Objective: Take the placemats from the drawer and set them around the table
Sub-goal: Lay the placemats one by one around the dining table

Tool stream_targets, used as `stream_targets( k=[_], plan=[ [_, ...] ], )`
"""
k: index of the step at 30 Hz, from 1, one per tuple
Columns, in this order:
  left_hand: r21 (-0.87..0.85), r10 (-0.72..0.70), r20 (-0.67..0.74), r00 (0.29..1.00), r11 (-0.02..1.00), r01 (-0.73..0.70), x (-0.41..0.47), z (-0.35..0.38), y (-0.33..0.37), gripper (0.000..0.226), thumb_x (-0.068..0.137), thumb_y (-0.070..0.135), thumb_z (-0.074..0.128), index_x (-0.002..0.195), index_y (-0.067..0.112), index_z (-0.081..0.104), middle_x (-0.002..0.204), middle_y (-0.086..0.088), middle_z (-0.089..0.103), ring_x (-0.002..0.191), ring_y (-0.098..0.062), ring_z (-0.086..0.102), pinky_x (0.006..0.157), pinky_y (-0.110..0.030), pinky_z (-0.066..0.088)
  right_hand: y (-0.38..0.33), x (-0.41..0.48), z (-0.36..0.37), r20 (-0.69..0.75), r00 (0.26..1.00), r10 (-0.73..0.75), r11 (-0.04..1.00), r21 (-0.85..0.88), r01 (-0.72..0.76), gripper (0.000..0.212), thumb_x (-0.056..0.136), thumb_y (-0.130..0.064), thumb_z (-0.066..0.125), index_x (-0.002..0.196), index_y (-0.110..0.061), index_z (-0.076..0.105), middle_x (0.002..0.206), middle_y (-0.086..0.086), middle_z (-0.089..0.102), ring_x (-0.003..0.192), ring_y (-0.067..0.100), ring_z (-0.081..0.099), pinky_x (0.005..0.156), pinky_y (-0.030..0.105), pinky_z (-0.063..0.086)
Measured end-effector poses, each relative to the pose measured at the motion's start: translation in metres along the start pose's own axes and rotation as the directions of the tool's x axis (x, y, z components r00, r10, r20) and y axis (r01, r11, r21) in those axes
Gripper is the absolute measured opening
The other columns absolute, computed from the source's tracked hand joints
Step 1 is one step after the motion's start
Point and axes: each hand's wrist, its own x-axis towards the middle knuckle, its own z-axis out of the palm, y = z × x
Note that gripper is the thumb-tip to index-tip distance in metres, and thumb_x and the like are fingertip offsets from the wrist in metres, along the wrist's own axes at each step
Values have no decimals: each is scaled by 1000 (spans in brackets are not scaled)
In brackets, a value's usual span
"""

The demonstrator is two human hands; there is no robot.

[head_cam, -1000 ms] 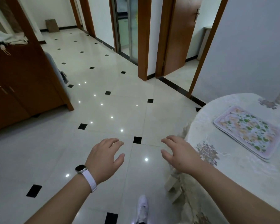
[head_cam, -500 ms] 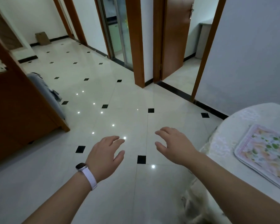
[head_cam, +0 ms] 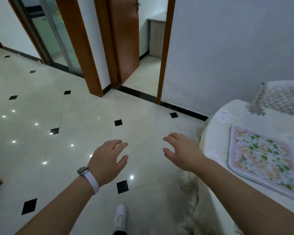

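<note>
A floral placemat (head_cam: 260, 160) with a pink border lies flat on the round table (head_cam: 217, 133), which wears a pale lace cloth, at the right. A second patterned mat (head_cam: 283, 99) shows at the table's far side by the wall. My left hand (head_cam: 107, 160), a white watch on its wrist, hovers over the floor with relaxed fingers and holds nothing. My right hand (head_cam: 182, 151) hangs beside the table's left edge, fingers loosely spread, also holding nothing. No drawer is in view.
Glossy cream floor tiles (head_cam: 58, 150) with black diamonds stretch left and ahead. An open wooden door (head_cam: 126, 39) and a sliding glass door (head_cam: 49, 31) stand at the back. A grey wall (head_cam: 227, 48) runs behind the table. My white shoe (head_cam: 120, 217) shows below.
The view has swung right: the wooden cabinet at the left has left the frame and the table with its placemat sits closer. Both hands stay held out, holding nothing.
</note>
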Motion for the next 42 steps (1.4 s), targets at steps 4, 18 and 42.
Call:
stream_targets(
  k=[4,18,42],
  plan=[
    [-65,101,24,995,993,-99,73,-3,-42,49,85,44,45,116,16,68,112,-7,69,101,-28,64,80,-41,54,-3,45,-4,0,992,129,992,3,-129,50,98,-48,42,142,-26,47,143,-6,47,129,17,44,106,35,39],
    [-218,558,78,826,819,-532,268,36,-29,46,83,43,47,111,15,70,107,-7,70,96,-27,66,76,-37,54,37,62,-19,-79,789,610,792,87,-604,47,96,-44,45,139,-26,50,140,-5,50,124,19,48,100,34,43],
    [-329,888,176,425,460,-825,496,152,259,46,83,42,48,113,15,69,110,-7,69,99,-28,65,79,-40,56,294,33,-59,-198,425,883,466,265,-845,45,97,-44,46,136,-23,53,136,0,54,120,24,51,96,38,44]
  ],
)
